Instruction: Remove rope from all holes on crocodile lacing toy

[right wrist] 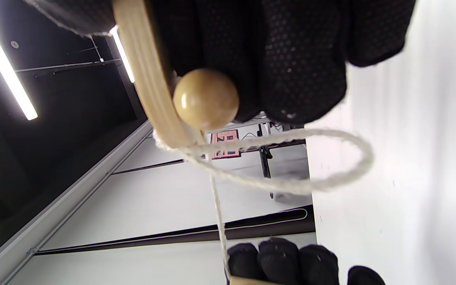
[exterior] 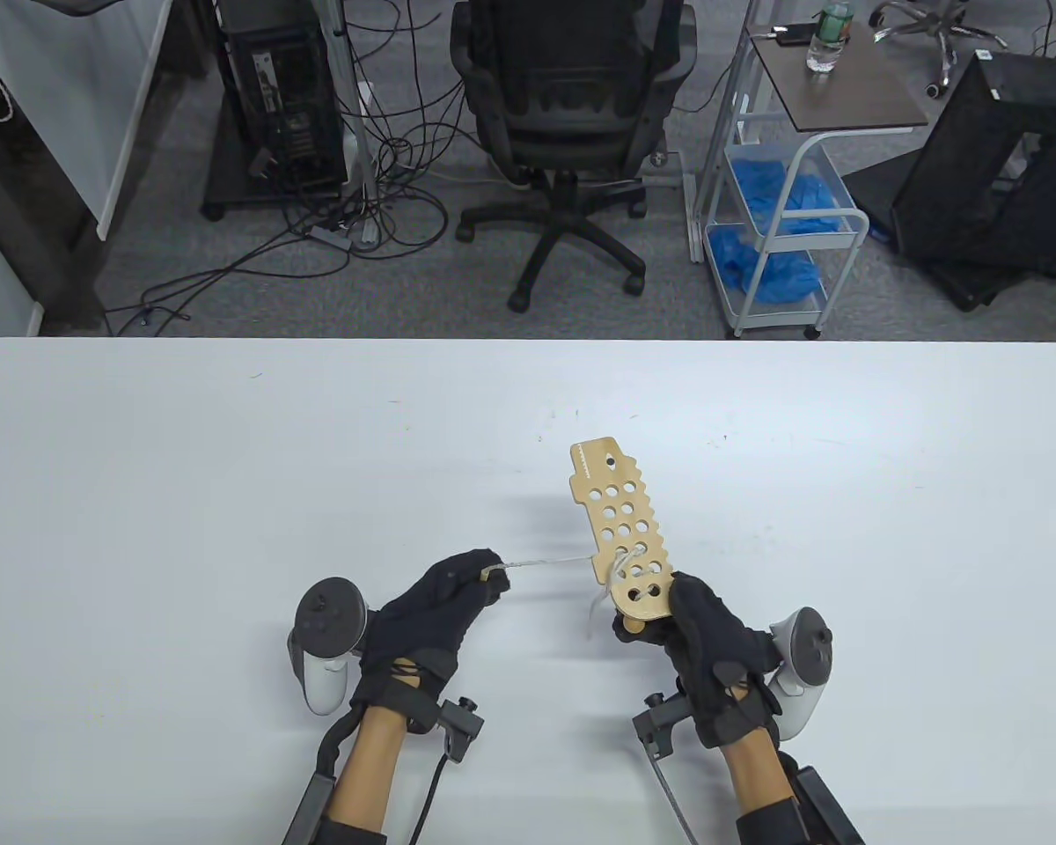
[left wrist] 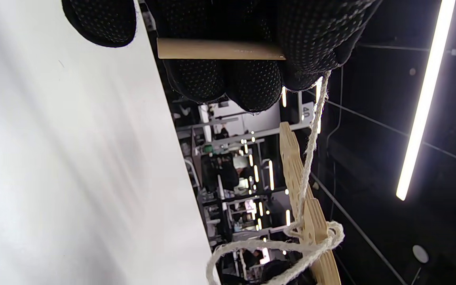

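So from above, the right hand [exterior: 708, 656] is gripping the near end of the wooden crocodile lacing toy [exterior: 620, 528], fingers curled round it, holding it up off the white counter [exterior: 229, 493] with the long holed body pointing away from the person. Most of the holes look bare; the rope [exterior: 620, 568] only runs through a few near the gripped end, with a slack bit dangling below. The left hand [exterior: 436, 616] sits off to the left, fingers curled in, pinching the rope's wooden needle tip [exterior: 493, 573], and the rope runs taut across from there to the toy. Left wrist view: the gloved fingers [left wrist: 251, 85] clamp round that wooden stick [left wrist: 218, 49], the rope [left wrist: 311, 146] drops from under them down to the toy's edge [left wrist: 291, 166], where it loops loosely around it. Right wrist view: the fingers [right wrist: 303, 59] wrap the toy's curved edge [right wrist: 145, 71], a round wooden bead [right wrist: 206, 99] sits right against them, and a wide loop of rope [right wrist: 331, 182] hangs out below, one strand leading down toward the left hand's fingertips [right wrist: 279, 257] at the bottom.
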